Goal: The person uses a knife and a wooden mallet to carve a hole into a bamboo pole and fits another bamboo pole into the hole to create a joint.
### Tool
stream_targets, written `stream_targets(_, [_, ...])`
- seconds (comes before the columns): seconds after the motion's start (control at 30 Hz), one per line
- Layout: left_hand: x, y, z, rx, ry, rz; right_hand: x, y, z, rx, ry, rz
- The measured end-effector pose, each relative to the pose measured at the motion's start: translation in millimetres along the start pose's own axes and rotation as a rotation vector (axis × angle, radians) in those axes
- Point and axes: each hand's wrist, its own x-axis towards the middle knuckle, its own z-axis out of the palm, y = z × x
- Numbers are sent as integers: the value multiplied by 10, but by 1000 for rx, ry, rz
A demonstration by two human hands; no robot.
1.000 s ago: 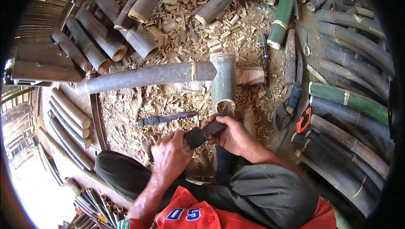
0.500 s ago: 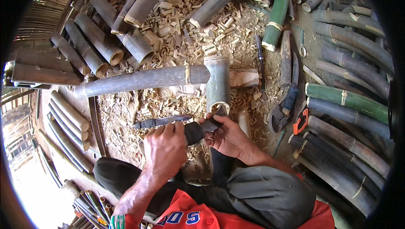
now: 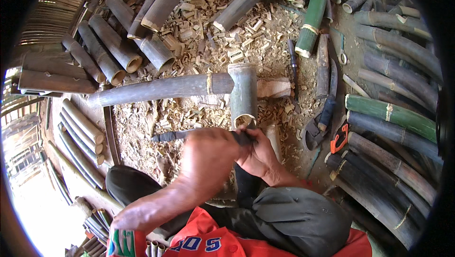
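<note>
I sit on the ground with a short bamboo tube point(image 3: 243, 97) in front of my knees, its open cut end facing me. My right hand point(image 3: 259, 156) is closed around the dark handle of a knife point(image 3: 167, 136), right at the tube's near rim. The blade runs left across the wood chips. My left hand point(image 3: 208, 155) is over the middle of the blade, knuckles up and blurred; its fingers are hidden, so I cannot tell whether it grips the blade.
A long grey bamboo pole point(image 3: 161, 89) lies crosswise behind the tube. Cut tubes point(image 3: 118, 51) are stacked at the upper left, green and dark poles point(image 3: 388, 112) at the right. A dark-handled blade point(image 3: 327, 110) and an orange-handled tool point(image 3: 339, 138) lie on the right. Chips point(image 3: 227, 44) cover the ground.
My left hand has moved up from my lap and to the right, onto the knife blade. My right hand stays on the handle at the tube's rim.
</note>
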Motion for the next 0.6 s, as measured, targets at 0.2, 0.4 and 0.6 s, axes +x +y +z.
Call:
stream_targets(0.2, [-521,-153,832,-585,12,-386,62,36,10,-533,78,-81])
stream_targets(0.4, [-237,-334,358,-602,-269,-553,136,15,172,-396,29,-50])
stream_targets(0.6, [52,-149,235,-124,34,-152,204,44,-73,-21,-108,-58])
